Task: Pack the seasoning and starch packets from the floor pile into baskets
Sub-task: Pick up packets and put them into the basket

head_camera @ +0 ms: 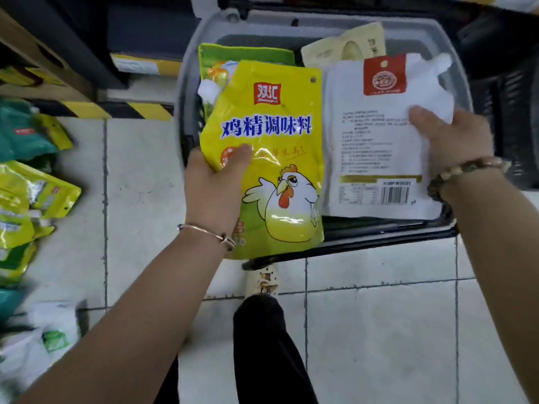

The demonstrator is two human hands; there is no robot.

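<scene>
Loading is the step in hand. The left grip (215,188) clasps a yellow packet (271,158) by its left edge, thumb on its face, over the 7 o'clock corner of the basket (186,83). The right grip (455,141) pinches a white packet (376,135) over the basket's 4 o'clock side. A green packet (248,53) and a beige packet (344,45) lie inside toward 12 o'clock. The pile (29,193) sits on the floor at 9 o'clock. Next, I judge, both held packets need lowering flat and releasing.
</scene>
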